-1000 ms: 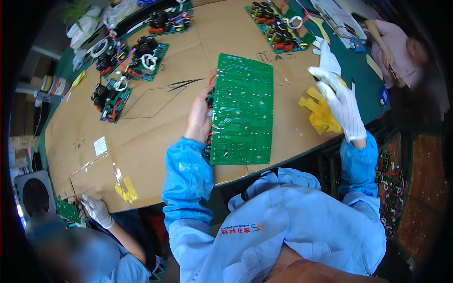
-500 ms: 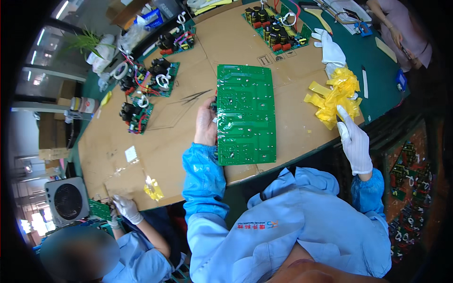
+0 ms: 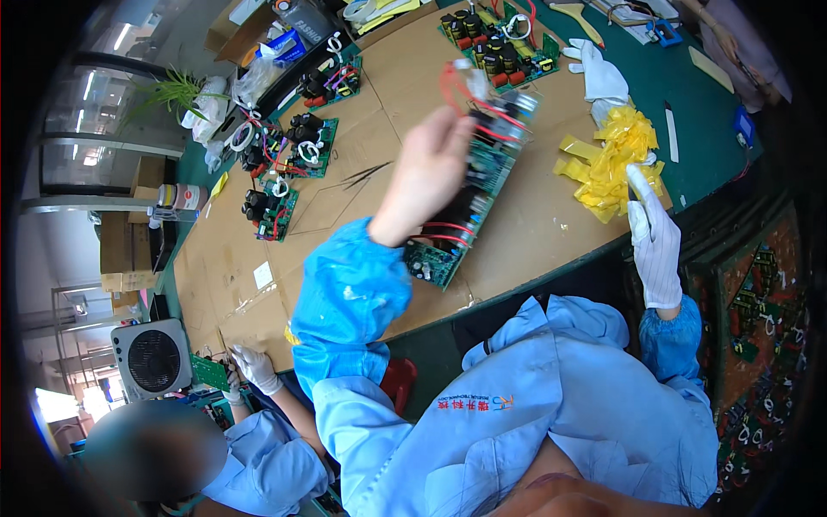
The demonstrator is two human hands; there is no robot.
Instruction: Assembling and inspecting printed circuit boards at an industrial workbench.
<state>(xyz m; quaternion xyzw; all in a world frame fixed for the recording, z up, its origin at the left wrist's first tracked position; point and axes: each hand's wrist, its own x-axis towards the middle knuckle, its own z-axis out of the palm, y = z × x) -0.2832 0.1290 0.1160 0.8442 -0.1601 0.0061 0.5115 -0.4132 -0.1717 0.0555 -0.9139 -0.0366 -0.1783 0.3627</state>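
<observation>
My bare left hand [image 3: 424, 177] is closed on a circuit board [image 3: 491, 177] held tilted above the cardboard. Its component side now shows, with red wires, black parts and metal pieces along it; the fingertips are partly hidden behind the board's parts. My right hand [image 3: 655, 246], in a white striped glove, is beside a heap of yellow tape strips [image 3: 607, 172]. Its fingers are bent together round a small dark thing, too little seen to name.
Several populated boards [image 3: 314, 142] stand at the left and back of the cardboard sheet [image 3: 345, 250]. Black tweezers [image 3: 369, 175] lie mid-table. A white glove [image 3: 600, 77] and a brush [image 3: 579, 21] lie at right. A co-worker's gloved hand [image 3: 257, 369] is at lower left.
The left hand has turned the board over from its green solder side to its component side and tilted it. The right hand stays near the yellow tape.
</observation>
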